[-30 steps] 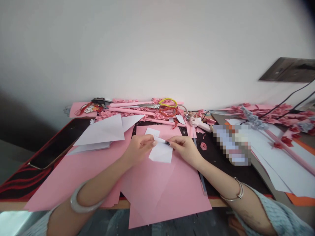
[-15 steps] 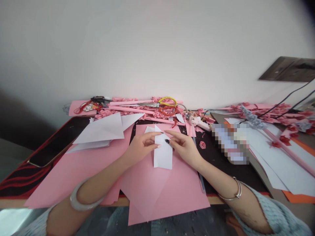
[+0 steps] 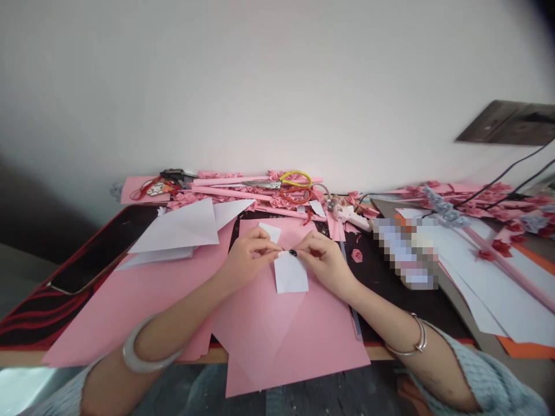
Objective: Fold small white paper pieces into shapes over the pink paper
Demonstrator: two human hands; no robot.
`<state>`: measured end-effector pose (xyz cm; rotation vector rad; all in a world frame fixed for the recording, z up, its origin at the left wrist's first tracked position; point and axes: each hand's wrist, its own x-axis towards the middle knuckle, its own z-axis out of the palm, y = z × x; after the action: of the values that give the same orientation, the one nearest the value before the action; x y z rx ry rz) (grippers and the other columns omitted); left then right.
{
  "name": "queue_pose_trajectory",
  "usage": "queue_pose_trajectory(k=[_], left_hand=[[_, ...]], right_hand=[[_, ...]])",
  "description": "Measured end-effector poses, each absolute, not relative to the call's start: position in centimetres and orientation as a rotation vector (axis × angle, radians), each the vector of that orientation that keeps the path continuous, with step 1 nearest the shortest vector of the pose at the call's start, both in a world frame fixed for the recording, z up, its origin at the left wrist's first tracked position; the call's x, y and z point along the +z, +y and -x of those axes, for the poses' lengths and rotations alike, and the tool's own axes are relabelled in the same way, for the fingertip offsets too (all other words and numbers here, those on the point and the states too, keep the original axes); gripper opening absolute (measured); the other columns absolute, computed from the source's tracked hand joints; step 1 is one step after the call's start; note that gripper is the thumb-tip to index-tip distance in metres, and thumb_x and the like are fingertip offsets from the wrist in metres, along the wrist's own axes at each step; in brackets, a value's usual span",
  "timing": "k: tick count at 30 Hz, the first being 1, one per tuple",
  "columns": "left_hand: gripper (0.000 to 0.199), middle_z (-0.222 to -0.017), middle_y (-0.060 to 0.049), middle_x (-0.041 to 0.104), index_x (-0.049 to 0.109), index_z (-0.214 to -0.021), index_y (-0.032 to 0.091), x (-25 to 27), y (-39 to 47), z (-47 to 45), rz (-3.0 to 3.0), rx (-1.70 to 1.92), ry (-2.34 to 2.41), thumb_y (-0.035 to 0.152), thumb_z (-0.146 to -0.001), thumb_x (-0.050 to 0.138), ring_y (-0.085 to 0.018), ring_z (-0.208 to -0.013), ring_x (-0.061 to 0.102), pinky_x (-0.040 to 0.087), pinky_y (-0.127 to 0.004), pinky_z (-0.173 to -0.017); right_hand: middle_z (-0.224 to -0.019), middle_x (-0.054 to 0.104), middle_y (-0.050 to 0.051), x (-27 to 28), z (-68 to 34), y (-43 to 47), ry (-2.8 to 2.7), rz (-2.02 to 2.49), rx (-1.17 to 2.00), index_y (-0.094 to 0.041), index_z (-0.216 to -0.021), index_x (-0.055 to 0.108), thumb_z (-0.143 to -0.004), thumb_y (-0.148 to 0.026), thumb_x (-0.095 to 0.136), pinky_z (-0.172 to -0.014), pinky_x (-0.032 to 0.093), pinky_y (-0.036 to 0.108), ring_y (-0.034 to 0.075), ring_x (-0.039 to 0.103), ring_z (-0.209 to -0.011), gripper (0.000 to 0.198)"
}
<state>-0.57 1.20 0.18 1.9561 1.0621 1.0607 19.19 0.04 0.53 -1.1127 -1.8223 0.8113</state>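
Observation:
A small white piece of paper [image 3: 291, 276] is pinched along its upper edge between both hands, above pink sheets [image 3: 321, 341]. My left hand [image 3: 251, 254] grips its upper left corner with thumb and fingers closed. Close beside it, my right hand [image 3: 323, 260] pinches the same edge, a dark thumbnail showing. The fingertips hide the top of the paper and nearly meet. Behind the left fingers another bit of white paper [image 3: 270, 232] shows; whether it is a separate piece I cannot tell.
White sheets [image 3: 177, 228] lie on pink paper at left, beside a phone [image 3: 97, 251]. Scissors [image 3: 295, 180] rest on pink paper flowers [image 3: 260, 199] along the wall. A glue gun [image 3: 353, 218] and a small pink rosette [image 3: 356, 256] are right of centre. More white paper [image 3: 511, 289] lies far right.
Both hands have come down slightly and their fingertips closed together on the paper's upper edge. Less of the paper's height shows below the fingers now.

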Motion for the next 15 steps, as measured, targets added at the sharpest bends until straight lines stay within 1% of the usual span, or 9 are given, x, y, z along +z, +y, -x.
queue_pose_trajectory(k=[1,3,6,9,12,15], left_hand=[[0.010,-0.080,-0.003,0.057,0.071,-0.080,0.019,0.24,1.20,0.57,-1.981,1.064,1.050,0.023,-0.077,0.063,-0.012,-0.068,0.052,0.043,-0.023,-0.059],[0.011,-0.078,-0.003,0.060,0.070,-0.078,0.018,0.39,1.13,0.54,-1.991,1.051,1.028,0.022,-0.079,0.060,-0.012,-0.069,0.054,0.043,-0.023,-0.061],[0.014,-0.073,-0.002,0.065,0.067,-0.077,0.016,0.57,0.95,0.47,-1.962,1.008,1.070,0.023,-0.082,0.056,-0.013,-0.067,0.056,0.042,-0.024,-0.061],[0.015,-0.075,-0.002,0.067,0.066,-0.081,0.016,0.56,0.79,0.41,-1.908,0.944,1.072,0.026,-0.082,0.055,-0.014,-0.069,0.059,0.044,-0.023,-0.062],[0.016,-0.078,-0.002,0.069,0.067,-0.082,0.017,0.43,0.64,0.30,-1.916,0.863,1.056,0.027,-0.082,0.055,-0.015,-0.071,0.061,0.044,-0.023,-0.063],[0.022,-0.078,-0.002,0.069,0.069,-0.080,0.018,0.35,0.55,0.20,-1.989,0.834,1.094,0.029,-0.084,0.050,-0.017,-0.072,0.061,0.044,-0.025,-0.063]], right_hand=[[-0.073,0.058,0.003,0.63,-19.18,0.05,-1.832,1.102,0.782,-0.017,-0.071,0.065,-0.079,-0.020,0.057,-0.061,0.041,0.025,0.013,0.053,-0.070,0.012],[-0.074,0.057,0.003,0.72,-19.11,0.03,-1.833,1.092,0.829,-0.016,-0.069,0.063,-0.080,-0.020,0.056,-0.061,0.041,0.024,0.013,0.053,-0.070,0.013],[-0.065,0.056,0.000,0.54,-18.95,-0.08,-1.799,1.134,1.019,-0.016,-0.072,0.059,-0.082,-0.023,0.053,-0.055,0.039,0.023,0.011,0.050,-0.059,0.014],[-0.060,0.055,-0.001,0.28,-18.83,-0.18,-1.750,1.174,1.120,-0.015,-0.075,0.058,-0.082,-0.026,0.052,-0.050,0.036,0.021,0.010,0.048,-0.053,0.014],[-0.063,0.057,-0.001,0.29,-18.71,-0.24,-1.836,1.155,1.078,-0.015,-0.076,0.059,-0.082,-0.022,0.051,-0.052,0.037,0.021,0.010,0.049,-0.055,0.012],[-0.068,0.061,0.000,0.55,-18.64,-0.31,-1.987,1.117,0.922,-0.016,-0.078,0.061,-0.082,-0.015,0.047,-0.058,0.041,0.022,0.011,0.053,-0.060,0.015]])
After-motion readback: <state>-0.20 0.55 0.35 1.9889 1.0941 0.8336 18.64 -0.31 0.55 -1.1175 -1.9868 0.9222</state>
